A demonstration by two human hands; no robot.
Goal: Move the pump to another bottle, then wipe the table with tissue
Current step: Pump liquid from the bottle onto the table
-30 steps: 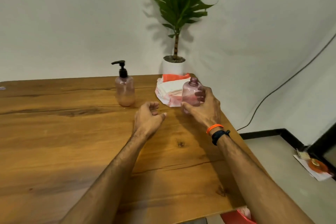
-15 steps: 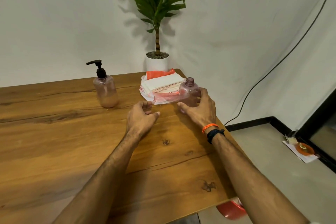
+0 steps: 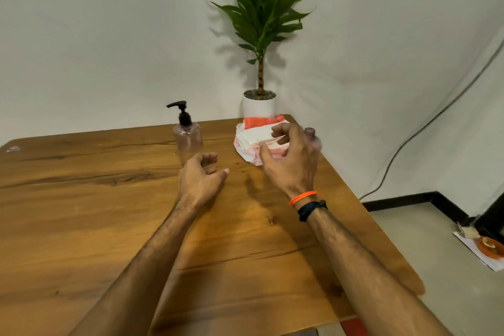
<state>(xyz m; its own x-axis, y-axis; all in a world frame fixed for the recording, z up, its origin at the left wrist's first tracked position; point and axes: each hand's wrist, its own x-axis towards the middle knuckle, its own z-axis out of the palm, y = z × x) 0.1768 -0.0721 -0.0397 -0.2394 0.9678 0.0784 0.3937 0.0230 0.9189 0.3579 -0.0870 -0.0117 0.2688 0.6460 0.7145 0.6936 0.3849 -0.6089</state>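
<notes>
Both bare arms reach out over the wooden surface (image 3: 81, 226). The left hand (image 3: 200, 179) sits low, close to the wood, with its fingers curled in loosely and the thumb poking out to the right. It holds nothing. The right hand (image 3: 290, 159) is lifted higher, with the back of it facing the camera. Its fingers are bent and spread apart like a claw, and they grip nothing. It hangs in front of the tissue pack (image 3: 252, 139), and I cannot tell if the fingertips touch the pack. Two bands go round the right wrist, a thin orange band (image 3: 302, 197) and a dark band (image 3: 311, 209).

The black pump (image 3: 181, 113) is on the clear pink bottle (image 3: 188, 142), which stands upright just past the left hand. The pump has a long nose that points left. The other bottle (image 3: 313, 139) is pink too, with an open neck on top. It stands near the right edge of the surface, mostly hidden behind the right hand.

The tissue pack is soft and crinkly, white with orange and red bits, and it lies flat between the two bottles. Behind it is a round white pot (image 3: 259, 106) with a tall plant with long green leaves. The surface is smooth brown wood with dark streaks and a few knots
</notes>
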